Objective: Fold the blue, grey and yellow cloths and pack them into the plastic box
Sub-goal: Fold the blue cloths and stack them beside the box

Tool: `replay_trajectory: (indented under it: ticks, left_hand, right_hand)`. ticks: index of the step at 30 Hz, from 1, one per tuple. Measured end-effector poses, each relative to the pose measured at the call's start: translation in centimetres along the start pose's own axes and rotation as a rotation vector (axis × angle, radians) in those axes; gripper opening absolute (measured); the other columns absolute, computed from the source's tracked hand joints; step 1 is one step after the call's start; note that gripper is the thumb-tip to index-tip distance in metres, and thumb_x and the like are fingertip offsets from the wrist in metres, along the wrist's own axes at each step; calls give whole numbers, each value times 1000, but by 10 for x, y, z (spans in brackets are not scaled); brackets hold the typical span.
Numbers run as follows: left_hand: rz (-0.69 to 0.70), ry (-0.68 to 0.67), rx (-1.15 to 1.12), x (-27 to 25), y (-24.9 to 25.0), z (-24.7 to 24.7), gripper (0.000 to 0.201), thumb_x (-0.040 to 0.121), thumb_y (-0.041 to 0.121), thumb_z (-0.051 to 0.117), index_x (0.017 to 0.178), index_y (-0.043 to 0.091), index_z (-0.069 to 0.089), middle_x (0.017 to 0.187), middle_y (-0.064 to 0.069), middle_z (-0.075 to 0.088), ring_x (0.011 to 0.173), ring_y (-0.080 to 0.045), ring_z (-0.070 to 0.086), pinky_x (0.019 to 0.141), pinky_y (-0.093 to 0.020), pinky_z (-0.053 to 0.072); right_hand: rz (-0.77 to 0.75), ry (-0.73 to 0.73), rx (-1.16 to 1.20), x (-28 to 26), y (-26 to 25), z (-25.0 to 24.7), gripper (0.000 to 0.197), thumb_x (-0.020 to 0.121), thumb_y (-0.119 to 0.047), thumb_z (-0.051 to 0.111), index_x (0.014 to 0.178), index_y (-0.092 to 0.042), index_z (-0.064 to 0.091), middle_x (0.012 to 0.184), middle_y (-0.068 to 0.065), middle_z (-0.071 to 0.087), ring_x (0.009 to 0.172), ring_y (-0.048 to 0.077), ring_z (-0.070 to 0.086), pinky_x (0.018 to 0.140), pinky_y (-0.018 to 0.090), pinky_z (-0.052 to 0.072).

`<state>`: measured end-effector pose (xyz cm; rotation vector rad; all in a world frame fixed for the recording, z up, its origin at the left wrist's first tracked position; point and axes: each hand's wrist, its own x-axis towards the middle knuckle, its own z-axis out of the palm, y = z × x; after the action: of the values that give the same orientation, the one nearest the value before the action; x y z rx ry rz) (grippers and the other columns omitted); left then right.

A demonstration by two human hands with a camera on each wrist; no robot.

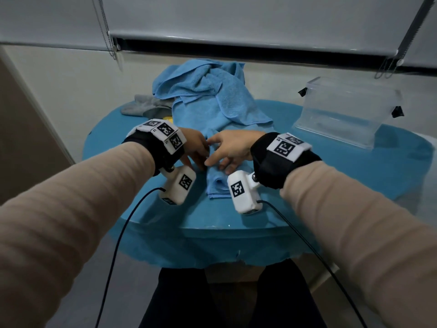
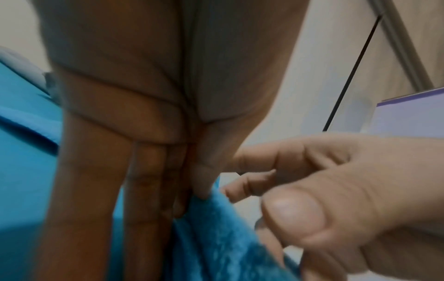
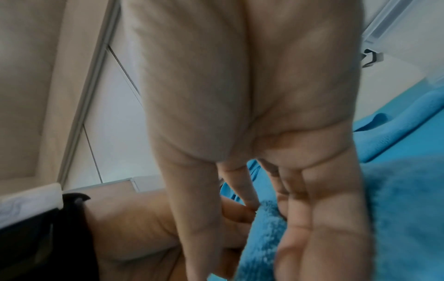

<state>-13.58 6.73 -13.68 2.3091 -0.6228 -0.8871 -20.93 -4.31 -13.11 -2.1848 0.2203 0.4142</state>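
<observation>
Blue cloth lies under both hands, left and right, fingers straight, pressing.

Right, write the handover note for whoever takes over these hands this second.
Left hand: fingers straight, thumb and fingertips on the near edge of the blue cloth; whether it pinches is unclear.
Right hand: fingers extended, pressing the folded near strip of that cloth flat.
Blue cloth: near end folded into a narrow strip, far end still bunched on the table.
Grey cloth: crumpled, far left, partly under the blue; a bit of yellow cloth peeks out beside it.
Plastic box: far right, nothing visible inside.
Done: blue partly folded. Left: finish it, fold grey and yellow, pack all.
</observation>
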Motion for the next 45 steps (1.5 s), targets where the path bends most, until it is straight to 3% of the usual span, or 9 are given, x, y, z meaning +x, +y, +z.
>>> replay_trajectory:
  ticks: [5, 9, 13, 17, 23, 29, 38, 42, 45]
  left_hand:
    - [-30, 1, -130, -2, -1, -4, 39, 98, 29, 46, 117, -5, 47, 82, -18, 66, 69, -24, 69, 69, -39, 53]
    - [-17, 103, 100, 4, -2, 6, 74, 73, 25, 79, 124, 10, 27, 102, -21, 59, 91, -36, 65, 75, -55, 55]
    - [110, 229, 629, 10, 2, 8, 107, 71, 39, 78, 148, 18, 8, 152, -11, 16, 136, -30, 31, 109, -45, 32]
    - [-14, -17, 860, 8, 7, 3, 94, 86, 53, 55, 151, 18, -3, 159, 0, -2, 146, -19, 6, 117, -36, 8]
    - [-60, -64, 894, 9, 16, 5, 98, 81, 59, 57, 151, 22, -1, 159, 0, 4, 146, -19, 9, 116, -36, 10]
    - [114, -20, 839, 30, 50, 37, 96, 84, 54, 58, 152, 17, 1, 159, -2, 3, 146, -21, 9, 117, -38, 11]
    - [362, -84, 897, 74, 152, 124, 73, 95, 52, 36, 152, 18, 4, 159, -8, -3, 146, -26, 7, 117, -39, 7]
    - [392, -87, 938, 89, 186, 152, 70, 98, 47, 34, 151, 15, 3, 159, -10, -1, 146, -26, 7, 115, -36, 8]
    - [421, -60, 960, 100, 204, 166, 67, 99, 42, 35, 151, 9, 8, 158, -12, 5, 145, -26, 11, 117, -37, 10]
  right_hand:
    - [-35, -14, 139, -3, 9, -1, 69, 94, 6, 42, 150, -21, 12, 131, 22, 41, 67, 21, 58, 60, 28, 54]
    - [-64, 126, 168, -4, 15, -14, 57, 93, 8, 42, 143, -13, 26, 106, 19, 49, 66, 23, 61, 56, 29, 53]
    - [55, 284, -126, -6, 25, -36, 37, 91, -3, 56, 125, -10, 44, 89, 10, 50, 63, 18, 51, 55, 32, 46]
    - [110, 121, -124, -3, 39, -30, 50, 91, -12, 61, 136, -14, 39, 98, 8, 50, 66, 20, 48, 53, 30, 46]
    - [36, 97, 15, 2, 55, -35, 57, 88, 0, 61, 135, -22, 40, 77, 7, 46, 53, 17, 42, 39, 21, 45]
    - [69, 207, -23, -12, 90, -71, 51, 88, 2, 58, 128, -29, 51, 84, 13, 52, 70, 30, 50, 48, 31, 48]
    - [298, 579, 58, -73, 178, -139, 48, 92, 3, 52, 135, -18, 49, 74, 0, 50, 56, 16, 46, 33, 15, 41]
    - [358, 697, 20, -89, 208, -163, 50, 91, 3, 55, 138, -13, 48, 110, 7, 58, 77, 19, 55, 50, 15, 47]
    - [370, 753, -57, -95, 222, -175, 51, 89, 4, 56, 138, -8, 47, 141, 10, 48, 123, 23, 50, 97, 22, 39]
